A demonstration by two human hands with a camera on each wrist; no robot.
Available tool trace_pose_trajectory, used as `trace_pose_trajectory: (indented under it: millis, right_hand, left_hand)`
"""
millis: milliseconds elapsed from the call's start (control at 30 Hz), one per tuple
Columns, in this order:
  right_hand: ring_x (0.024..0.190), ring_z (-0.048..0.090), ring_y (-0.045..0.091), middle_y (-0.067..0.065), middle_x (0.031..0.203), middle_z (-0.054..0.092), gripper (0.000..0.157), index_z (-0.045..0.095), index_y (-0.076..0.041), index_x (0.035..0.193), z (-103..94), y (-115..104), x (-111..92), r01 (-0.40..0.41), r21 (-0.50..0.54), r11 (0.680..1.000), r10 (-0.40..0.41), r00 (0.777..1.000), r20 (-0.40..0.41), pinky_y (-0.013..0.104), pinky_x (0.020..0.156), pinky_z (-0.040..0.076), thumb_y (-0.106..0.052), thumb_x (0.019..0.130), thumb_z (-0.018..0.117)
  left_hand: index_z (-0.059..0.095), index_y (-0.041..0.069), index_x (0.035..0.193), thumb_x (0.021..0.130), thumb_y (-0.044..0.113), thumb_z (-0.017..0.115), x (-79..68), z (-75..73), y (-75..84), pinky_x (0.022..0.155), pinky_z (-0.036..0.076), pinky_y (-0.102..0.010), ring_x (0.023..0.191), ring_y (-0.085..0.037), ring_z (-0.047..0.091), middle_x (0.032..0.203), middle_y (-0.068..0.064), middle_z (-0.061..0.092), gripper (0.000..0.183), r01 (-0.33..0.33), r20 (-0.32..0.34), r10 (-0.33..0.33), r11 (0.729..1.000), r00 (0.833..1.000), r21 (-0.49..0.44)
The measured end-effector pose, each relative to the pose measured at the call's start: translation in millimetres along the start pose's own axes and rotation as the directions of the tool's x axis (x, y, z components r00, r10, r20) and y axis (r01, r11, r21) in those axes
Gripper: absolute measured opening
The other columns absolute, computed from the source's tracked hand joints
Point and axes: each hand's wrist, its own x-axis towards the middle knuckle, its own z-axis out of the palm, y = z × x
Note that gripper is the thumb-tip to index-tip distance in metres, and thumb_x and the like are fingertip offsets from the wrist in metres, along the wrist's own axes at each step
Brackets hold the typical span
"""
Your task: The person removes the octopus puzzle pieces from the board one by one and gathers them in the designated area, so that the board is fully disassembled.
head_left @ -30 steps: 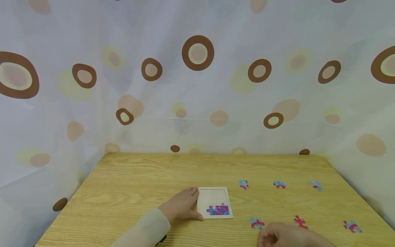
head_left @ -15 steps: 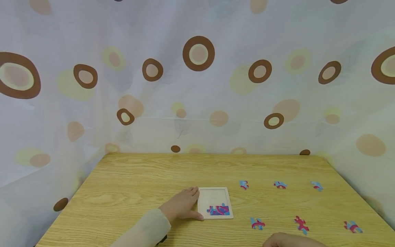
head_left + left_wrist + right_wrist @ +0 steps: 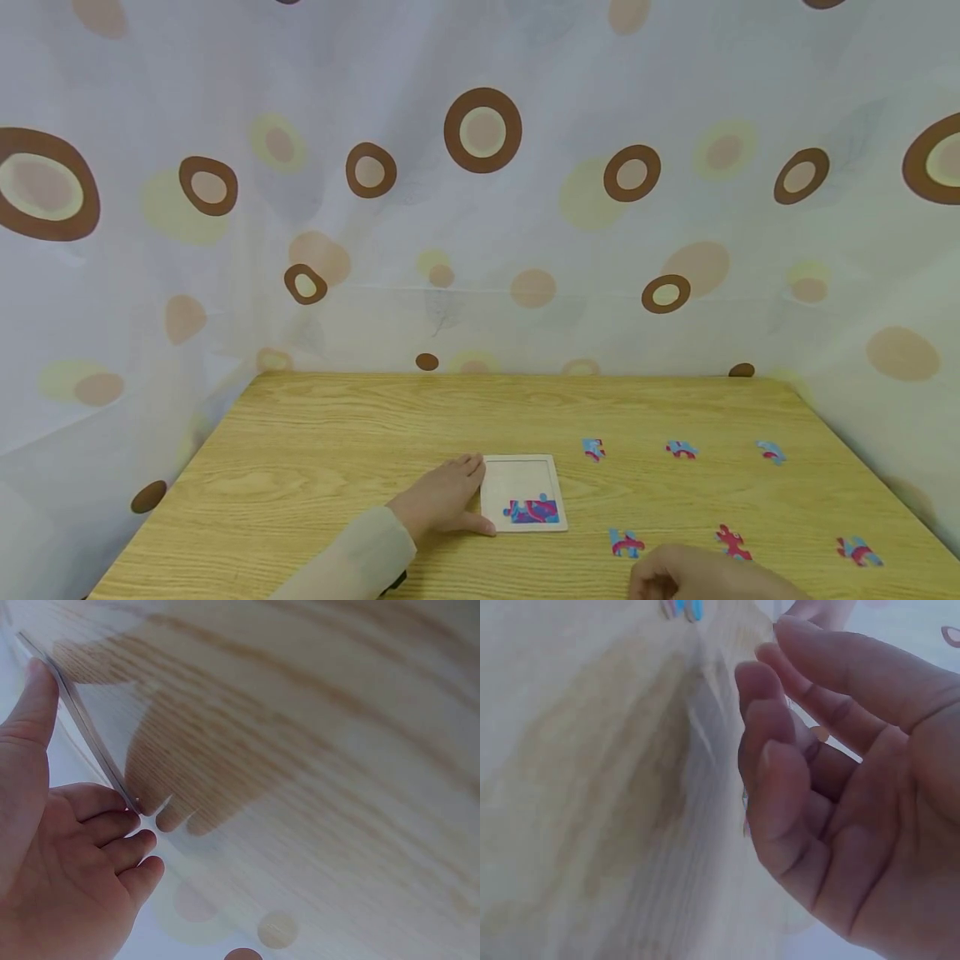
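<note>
My left hand (image 3: 444, 496) rests on the table at the left side of a square white puzzle tray (image 3: 517, 479). Its thumb tip lies at the tray's near left corner and its fingertips touch the far left part, as the left wrist view also shows along the tray edge (image 3: 94, 742). Joined blue, purple and pink jigsaw pieces (image 3: 534, 511) fill the tray's near right part. Low in the head view hangs my right hand (image 3: 708, 575), fingers loosely curled; the right wrist view shows nothing between thumb and fingers. It partly overlaps a red jigsaw piece (image 3: 731, 540).
Several loose jigsaw pieces lie right of the tray. A blue and pink piece (image 3: 626, 543) is beside my right hand, another piece (image 3: 858, 551) farther right. Three more, including a corner-like piece (image 3: 593, 449), form a back row. A patterned curtain (image 3: 480, 250) encloses the wooden table (image 3: 360, 417).
My right hand dropped toward the bottom of the head view half a second ago and has risen again, covering the red piece's lower end. The left hand and tray stay in place.
</note>
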Motion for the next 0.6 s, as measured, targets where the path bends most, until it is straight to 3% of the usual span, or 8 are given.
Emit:
trace_pose_trajectory:
  millis: [67, 167, 433, 600]
  right_hand:
    - [0.061, 0.047, -0.001, -0.010, 0.071, 0.054, 0.007, 0.064, -0.004, 0.092, -2.6, -3, 2, -0.008, -0.009, 1.000, 0.008, 0.999, -0.048, 0.014, 0.051, 0.038, -0.006, 0.088, 0.059]
    - [0.059, 0.044, -0.002, -0.010, 0.071, 0.052, 0.010, 0.062, 0.000, 0.095, -12.4, -6, 13, 0.040, -0.040, 0.998, -0.043, 0.996, -0.078, 0.013, 0.048, 0.035, -0.002, 0.086, 0.059]
    - [0.055, 0.045, 0.005, 0.003, 0.077, 0.057, 0.016, 0.056, 0.008, 0.102, -40.7, -14, 52, 0.097, -0.150, 0.984, -0.119, 0.983, -0.140, 0.020, 0.045, 0.042, -0.002, 0.089, 0.056]
    - [0.055, 0.048, 0.013, 0.008, 0.077, 0.056, 0.016, 0.056, 0.006, 0.103, -45.4, -14, 78, 0.053, -0.207, 0.977, -0.093, 0.978, -0.189, 0.025, 0.049, 0.045, -0.002, 0.090, 0.056]
  left_hand:
    - [0.034, 0.000, 0.141, 0.079, 0.063, 0.054, -0.1, -0.1, 0.2, 0.107, 0.026, -0.034, 0.133, -0.025, 0.027, 0.145, -0.013, 0.031, 0.091, 0.001, -0.001, -0.001, 1.000, 1.000, 0.005]
    - [0.034, 0.000, 0.141, 0.079, 0.063, 0.054, -0.4, 0.0, -0.3, 0.107, 0.026, -0.034, 0.133, -0.025, 0.027, 0.145, -0.013, 0.031, 0.091, 0.003, -0.001, -0.003, 1.000, 1.000, 0.009]
    - [0.033, -0.001, 0.141, 0.081, 0.060, 0.055, -1.7, -1.9, -1.9, 0.107, 0.025, -0.035, 0.133, -0.026, 0.027, 0.145, -0.014, 0.030, 0.089, -0.013, 0.002, 0.013, 1.000, 1.000, -0.027]
    - [0.033, -0.003, 0.140, 0.081, 0.059, 0.056, -0.7, -0.9, -2.9, 0.107, 0.026, -0.034, 0.133, -0.027, 0.028, 0.145, -0.015, 0.030, 0.088, -0.028, -0.005, 0.028, 0.999, 1.000, -0.025]
